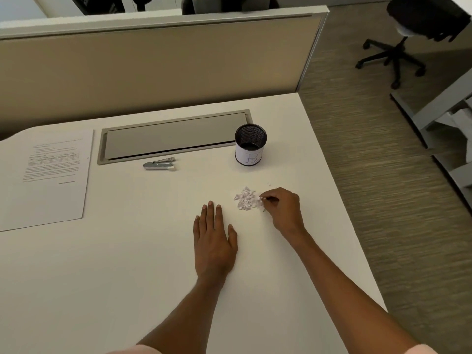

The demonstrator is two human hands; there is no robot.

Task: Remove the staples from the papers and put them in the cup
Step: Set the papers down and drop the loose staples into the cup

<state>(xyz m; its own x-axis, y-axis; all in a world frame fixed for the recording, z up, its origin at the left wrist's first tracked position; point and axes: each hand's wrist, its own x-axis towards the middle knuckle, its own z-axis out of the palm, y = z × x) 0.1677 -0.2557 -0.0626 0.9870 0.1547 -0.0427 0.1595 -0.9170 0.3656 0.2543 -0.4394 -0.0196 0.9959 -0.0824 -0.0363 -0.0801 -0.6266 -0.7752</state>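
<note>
1. Right of centre on the desk (127, 264): small pile of torn paper bits (246, 199), staples presumably mixed in. Too small to pick out individual staples.
2. My right hand (283, 206) sits at the pile's right edge, thumb and forefinger pinched on one tiny piece, looks like a staple or a scrap carrying one. Can't tell which.
3. My left hand (213, 236) lies flat, palm down, fingers spread and released, near-left of the pile, not touching it. Holding nothing; likely just bracing me.
4. Mesh cup (250, 144) with a paper label stands upright, beyond the pile on the far side. Short straight carry from pinch to rim, which is probably why the pile sits here. Contents not visible.
5. Staple remover (159, 164) lies on its side, far-left of the pile, untouched. My read: pulling is done, sorting remains.
6. Printed sheets (51, 175) are parked flat at the far-left edge, well apart from the work.
7. Risk: small piece, easy to drop short of the cup.
</note>
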